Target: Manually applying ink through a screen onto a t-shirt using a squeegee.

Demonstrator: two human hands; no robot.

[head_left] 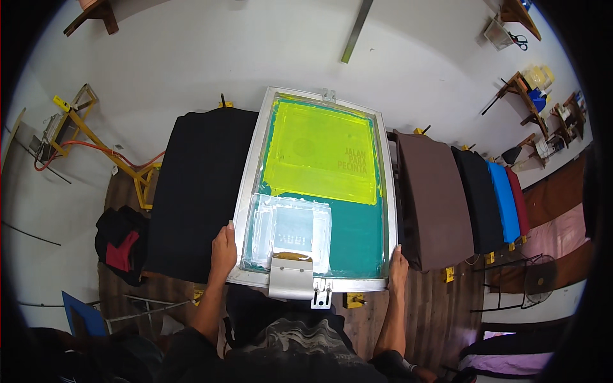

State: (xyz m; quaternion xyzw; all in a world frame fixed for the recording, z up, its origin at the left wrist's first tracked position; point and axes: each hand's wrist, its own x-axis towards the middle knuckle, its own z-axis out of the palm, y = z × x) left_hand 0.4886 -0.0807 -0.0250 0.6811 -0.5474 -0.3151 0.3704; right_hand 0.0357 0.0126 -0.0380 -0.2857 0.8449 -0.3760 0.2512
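Note:
A screen printing frame (pixel 391 191) with a metal rim is held up in front of me by both hands. Its mesh is teal, with a bright yellow-green ink area (pixel 306 147) over the upper part and a white ink patch (pixel 260 246) at the lower left. My left hand (pixel 223 250) grips the frame's left side near the bottom corner. On the opposite side, my right hand (pixel 398 268) grips the lower right edge. A squeegee with a metal handle (pixel 290 281) rests across the lower rim, over the white patch. The fingers behind the rim are hidden.
Left of the frame lies a black shirt (pixel 198 191) on a board; a brown one (pixel 434 198) lies to the right, followed by black, blue and red ones. A yellow metal stand (pixel 108 143) with an orange hose is at the far left. Shelves (pixel 527 102) hang on the right wall.

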